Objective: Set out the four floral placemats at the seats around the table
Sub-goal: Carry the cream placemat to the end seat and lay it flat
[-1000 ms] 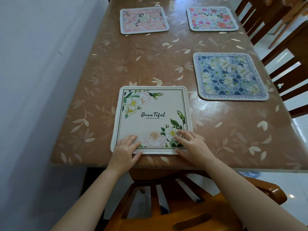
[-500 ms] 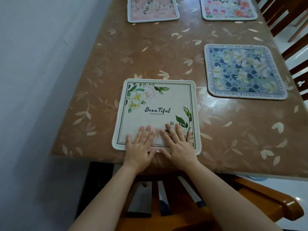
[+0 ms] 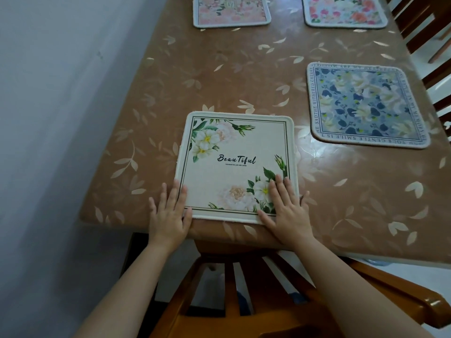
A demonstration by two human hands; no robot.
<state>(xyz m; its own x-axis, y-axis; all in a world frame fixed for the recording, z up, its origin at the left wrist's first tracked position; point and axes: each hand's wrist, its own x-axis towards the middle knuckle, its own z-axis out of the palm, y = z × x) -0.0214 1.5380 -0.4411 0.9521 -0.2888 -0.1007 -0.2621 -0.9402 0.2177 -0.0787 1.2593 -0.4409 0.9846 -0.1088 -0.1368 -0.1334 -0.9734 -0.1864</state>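
Both hands flat, fingers straight: left hand (image 3: 168, 217) and right hand (image 3: 286, 211) press the cream placemat's (image 3: 234, 164) near corners. It lies low centre on the counter (image 3: 219, 74).

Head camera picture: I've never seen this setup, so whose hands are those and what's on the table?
There is no machine here: a person wears a camera on the head, so you look down at their own two arms. The left hand and right hand lie flat with straight fingers on the near corners of a cream placemat printed Beautiful; nothing is gripped. It lies on a brown table with three more: a blue placemat to the right, a pink placemat and a multicoloured placemat at the far end. A wooden chair stands below.
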